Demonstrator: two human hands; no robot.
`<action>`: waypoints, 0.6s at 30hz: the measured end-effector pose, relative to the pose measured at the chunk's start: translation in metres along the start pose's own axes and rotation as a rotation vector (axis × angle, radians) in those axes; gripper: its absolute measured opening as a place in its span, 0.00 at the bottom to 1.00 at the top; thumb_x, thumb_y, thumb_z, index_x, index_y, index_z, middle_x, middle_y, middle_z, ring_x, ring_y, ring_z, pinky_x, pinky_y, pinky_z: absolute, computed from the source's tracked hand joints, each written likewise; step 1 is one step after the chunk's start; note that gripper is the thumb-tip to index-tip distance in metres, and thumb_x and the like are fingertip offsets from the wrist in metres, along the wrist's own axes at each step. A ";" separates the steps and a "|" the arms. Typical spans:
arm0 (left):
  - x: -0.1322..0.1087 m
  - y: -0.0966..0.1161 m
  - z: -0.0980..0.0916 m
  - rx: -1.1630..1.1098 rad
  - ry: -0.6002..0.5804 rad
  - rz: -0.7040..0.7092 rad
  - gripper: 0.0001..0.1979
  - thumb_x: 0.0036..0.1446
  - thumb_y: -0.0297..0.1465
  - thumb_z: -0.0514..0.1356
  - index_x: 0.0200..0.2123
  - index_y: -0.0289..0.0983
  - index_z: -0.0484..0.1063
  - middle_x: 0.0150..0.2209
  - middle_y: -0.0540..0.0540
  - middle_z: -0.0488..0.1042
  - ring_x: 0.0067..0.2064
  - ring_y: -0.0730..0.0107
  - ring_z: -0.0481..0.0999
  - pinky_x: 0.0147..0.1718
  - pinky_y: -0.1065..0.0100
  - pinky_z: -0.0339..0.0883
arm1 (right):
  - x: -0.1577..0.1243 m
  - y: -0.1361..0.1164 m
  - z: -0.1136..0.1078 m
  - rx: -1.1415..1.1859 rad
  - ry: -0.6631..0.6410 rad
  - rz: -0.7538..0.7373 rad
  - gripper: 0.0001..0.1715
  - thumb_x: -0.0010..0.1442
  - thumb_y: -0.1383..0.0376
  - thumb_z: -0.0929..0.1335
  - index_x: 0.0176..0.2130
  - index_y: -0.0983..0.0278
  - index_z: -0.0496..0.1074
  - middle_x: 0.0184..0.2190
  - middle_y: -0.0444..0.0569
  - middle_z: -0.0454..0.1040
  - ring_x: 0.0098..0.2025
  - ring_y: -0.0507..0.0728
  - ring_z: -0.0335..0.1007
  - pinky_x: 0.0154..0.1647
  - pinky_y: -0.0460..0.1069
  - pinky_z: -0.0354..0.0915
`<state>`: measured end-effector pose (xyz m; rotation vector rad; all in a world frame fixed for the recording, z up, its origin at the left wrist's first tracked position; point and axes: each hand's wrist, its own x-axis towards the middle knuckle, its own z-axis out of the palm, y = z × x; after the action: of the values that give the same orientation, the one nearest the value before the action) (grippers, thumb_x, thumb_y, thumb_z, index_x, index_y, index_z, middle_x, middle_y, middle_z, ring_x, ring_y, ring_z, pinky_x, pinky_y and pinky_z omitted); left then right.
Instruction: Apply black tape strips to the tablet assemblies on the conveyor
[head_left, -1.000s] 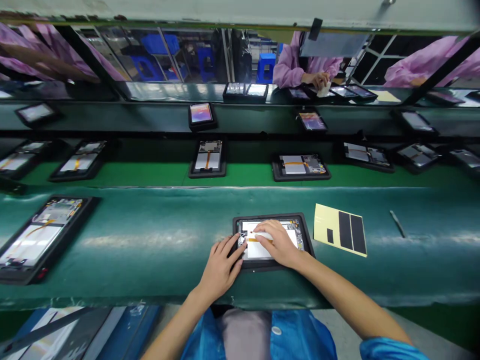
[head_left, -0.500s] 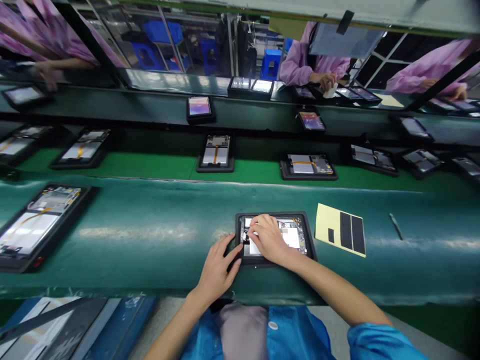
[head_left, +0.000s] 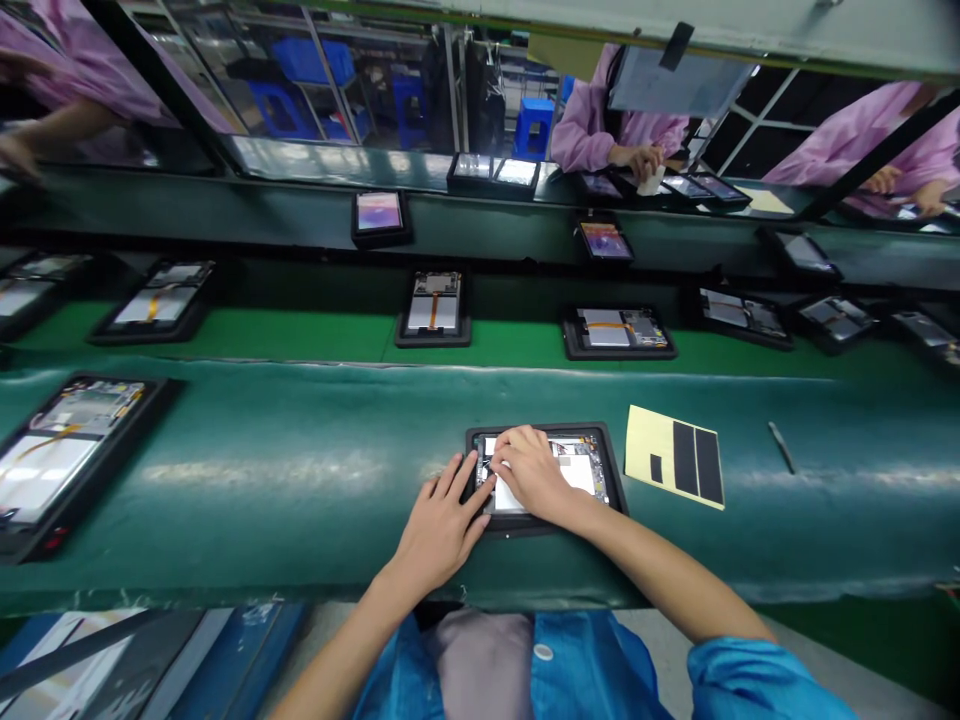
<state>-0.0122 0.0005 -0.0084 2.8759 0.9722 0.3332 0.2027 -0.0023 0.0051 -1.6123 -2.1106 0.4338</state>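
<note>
In front of me an opened tablet [head_left: 586,478], its white battery and circuit board showing, lies in a black tray [head_left: 616,472] on the green bench. My left hand [head_left: 442,520] rests with fingers spread at the tray's left edge, fingertips reaching the tablet's left side. Over the tablet is my right hand [head_left: 534,475], fingers bent and pressed together at its left part. Whatever may be between those fingertips is hidden. To the right of the tray lies a yellow sheet [head_left: 645,440] with black strips on it.
A thin grey tool [head_left: 782,447] lies farther right. Another opened tablet [head_left: 60,460] sits in its tray at the left. Beyond the bench edge, several tablets in trays, one [head_left: 435,305] straight ahead, line a green strip. Co-workers in pink sleeves [head_left: 581,130] work behind.
My left hand's fingers have slid slightly up and farther over the tray's left side. My right hand stays at nearly the same spot on the tablet. The view has shifted slightly.
</note>
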 end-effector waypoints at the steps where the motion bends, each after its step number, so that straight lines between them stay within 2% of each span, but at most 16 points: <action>1: 0.001 0.000 -0.001 0.003 -0.004 -0.001 0.24 0.69 0.36 0.55 0.66 0.45 0.66 0.71 0.36 0.58 0.68 0.41 0.61 0.53 0.50 0.68 | 0.000 0.001 -0.001 0.010 0.018 0.006 0.07 0.70 0.69 0.67 0.36 0.62 0.72 0.44 0.51 0.75 0.49 0.61 0.65 0.50 0.58 0.58; 5: 0.006 -0.003 -0.005 -0.049 -0.019 -0.029 0.21 0.70 0.37 0.55 0.64 0.47 0.69 0.69 0.38 0.62 0.64 0.44 0.66 0.50 0.50 0.70 | -0.008 0.007 -0.007 0.074 0.132 0.028 0.06 0.71 0.68 0.64 0.44 0.63 0.71 0.45 0.52 0.74 0.49 0.61 0.66 0.50 0.57 0.59; 8: 0.010 -0.006 -0.008 -0.090 -0.033 -0.057 0.19 0.70 0.38 0.55 0.62 0.48 0.71 0.66 0.39 0.65 0.62 0.45 0.67 0.49 0.49 0.71 | -0.021 0.012 -0.014 0.121 0.166 0.020 0.07 0.72 0.68 0.63 0.46 0.62 0.71 0.46 0.52 0.74 0.50 0.61 0.66 0.51 0.57 0.58; 13: 0.007 -0.015 -0.008 -0.195 0.035 0.017 0.18 0.71 0.36 0.53 0.60 0.46 0.73 0.65 0.40 0.66 0.61 0.49 0.69 0.52 0.48 0.73 | -0.033 0.009 -0.022 0.229 0.160 0.014 0.07 0.72 0.65 0.64 0.44 0.61 0.72 0.44 0.50 0.74 0.48 0.60 0.67 0.50 0.56 0.60; 18: -0.005 -0.024 -0.004 -0.303 0.151 0.000 0.15 0.70 0.34 0.54 0.55 0.42 0.75 0.63 0.39 0.69 0.61 0.53 0.71 0.57 0.50 0.71 | -0.020 -0.003 -0.018 0.216 0.105 0.022 0.05 0.70 0.64 0.68 0.39 0.61 0.73 0.43 0.48 0.74 0.47 0.58 0.68 0.49 0.55 0.59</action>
<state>-0.0310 0.0166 -0.0086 2.6051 0.8577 0.6450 0.2145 -0.0230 0.0189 -1.5024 -1.8998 0.5519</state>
